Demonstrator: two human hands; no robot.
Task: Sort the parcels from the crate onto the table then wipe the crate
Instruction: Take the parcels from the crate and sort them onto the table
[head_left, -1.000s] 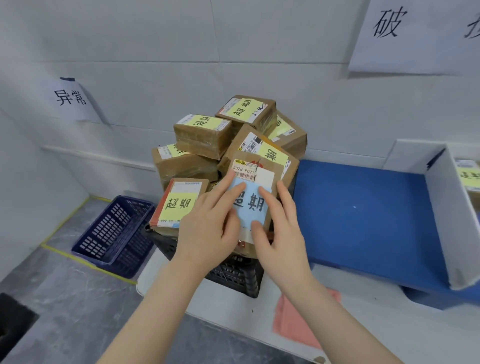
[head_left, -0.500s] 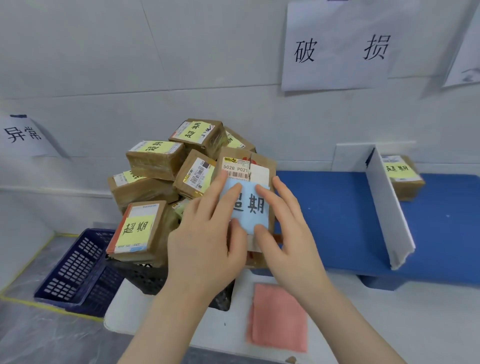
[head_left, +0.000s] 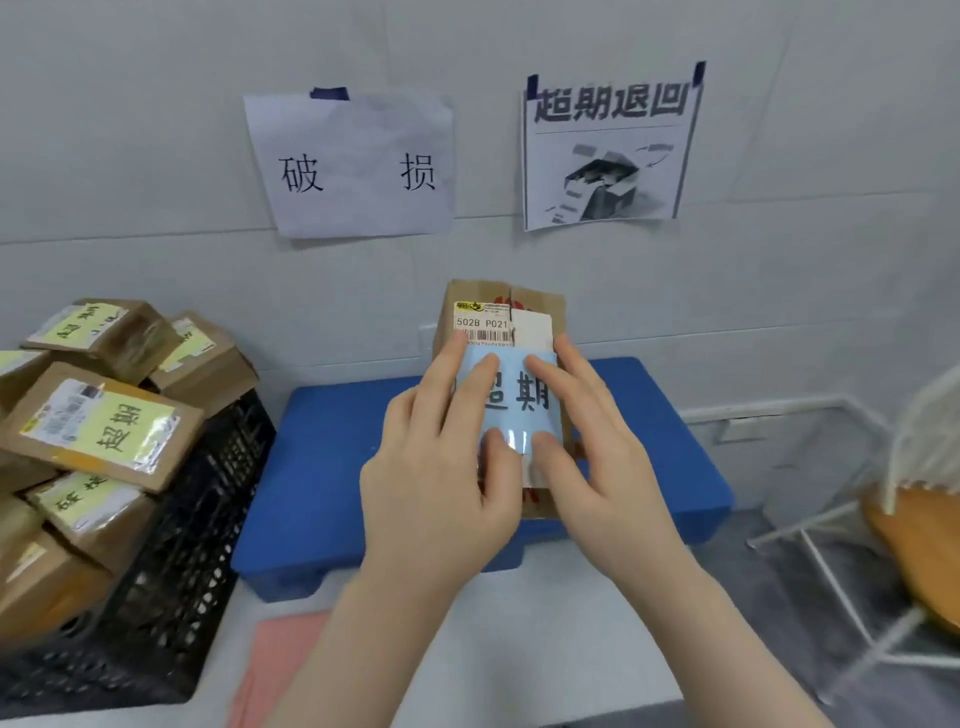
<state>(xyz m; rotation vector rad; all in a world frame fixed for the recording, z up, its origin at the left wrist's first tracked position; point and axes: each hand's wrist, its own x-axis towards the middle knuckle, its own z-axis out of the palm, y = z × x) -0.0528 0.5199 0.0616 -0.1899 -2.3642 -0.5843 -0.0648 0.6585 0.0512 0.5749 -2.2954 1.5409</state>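
I hold a brown cardboard parcel (head_left: 501, 306) with a light blue label upright in front of me, above the blue mat (head_left: 332, 467). My left hand (head_left: 441, 467) grips its left side with the fingers across the label. From the other side my right hand (head_left: 587, 447) grips it, thumb on the front. At the left stands the black crate (head_left: 176, 571), heaped with several brown parcels (head_left: 104, 426) that carry yellow labels.
A pink cloth (head_left: 280, 660) lies on the white table (head_left: 519, 623) in front of the mat. Two paper signs (head_left: 353, 166) hang on the wall behind. A white wire chair (head_left: 883, 545) with an orange seat stands at the right.
Both hands have carried the blue-labelled parcel away from the crate pile to the right, over the blue mat. The view has swung right; the white divider is out of sight.
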